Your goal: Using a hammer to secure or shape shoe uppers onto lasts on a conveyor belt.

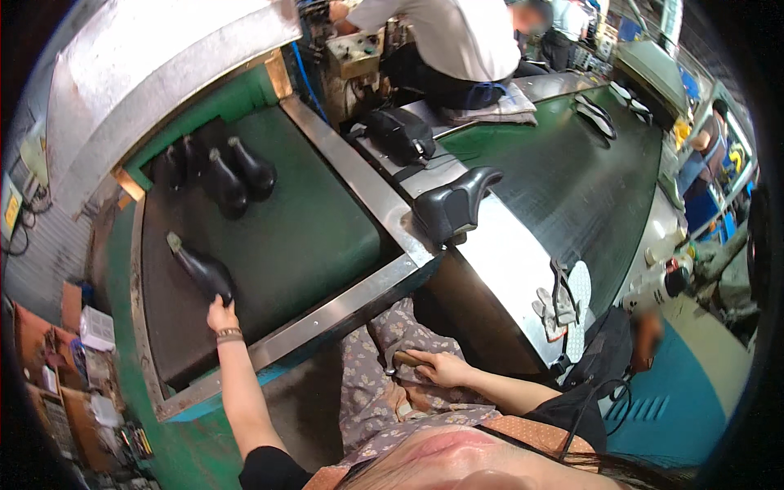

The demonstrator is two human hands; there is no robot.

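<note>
Apparently mid-handling, the left hand (222, 316) pinches the near end of a black shoe form (200, 271) on the belt (318, 237); shifting it calls for a firm grip. The right hand (445, 369) curls round a brown-handled tool (412, 358). Similar forms (227, 184) lie beyond.

No writing is legible; marks on the yellow label (11, 209) are too small.

And it's one black shoe form (202, 268) right in the left hand (222, 315) | at least four more shoe forms (227, 188) just beyond the grip, shadow muddying the tally | two conveyor belts (318, 233), one beneath the grip, one to its right | three co-workers (467, 49) at least, beyond!
</note>
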